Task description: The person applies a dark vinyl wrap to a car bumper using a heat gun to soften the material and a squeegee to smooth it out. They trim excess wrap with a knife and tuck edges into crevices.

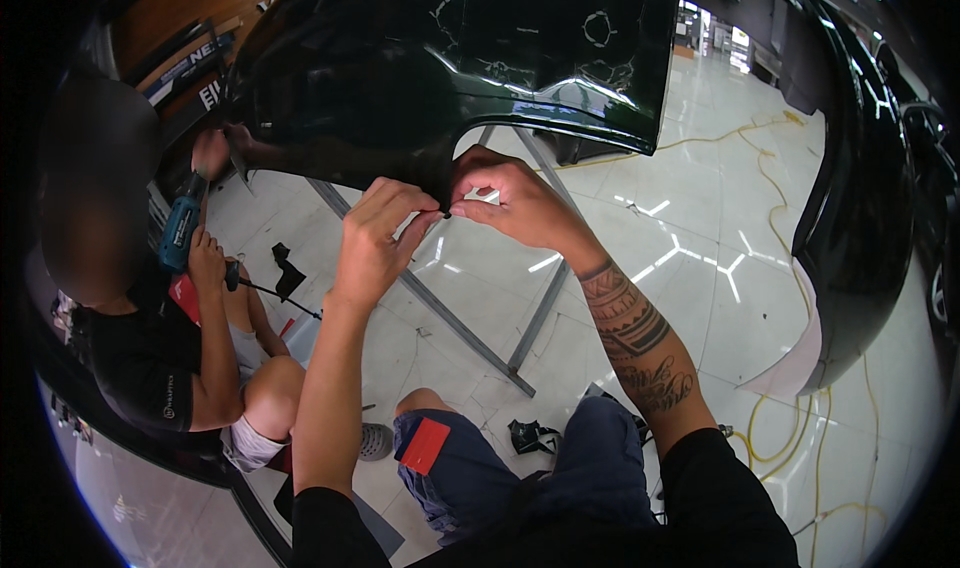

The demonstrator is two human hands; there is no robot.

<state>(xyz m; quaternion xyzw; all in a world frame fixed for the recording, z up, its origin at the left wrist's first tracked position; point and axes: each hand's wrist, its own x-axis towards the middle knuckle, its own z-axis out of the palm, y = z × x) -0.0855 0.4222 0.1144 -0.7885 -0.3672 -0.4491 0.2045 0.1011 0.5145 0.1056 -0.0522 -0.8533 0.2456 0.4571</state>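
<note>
A glossy dark green car body panel (350,98) is held up in front of me. My left hand (375,233) pinches the narrow lower tip of the panel with thumb and fingers. From the other side my right hand (520,203) pinches the same tip, its thumb and fingertips almost touching the left ones. A small dark bit at the fingertips could be the panel's corner or film on its edge; I cannot tell which. On my thigh lies a red squeegee card (425,446).
At left sits a co-worker (150,368) with a teal heat gun (179,233) near the panel. A metal stand (465,333) is under it. Another dark curved panel (865,248) stands at right. Yellow cords (775,188) and a black-and-white object (533,438) lie on the tiled floor.
</note>
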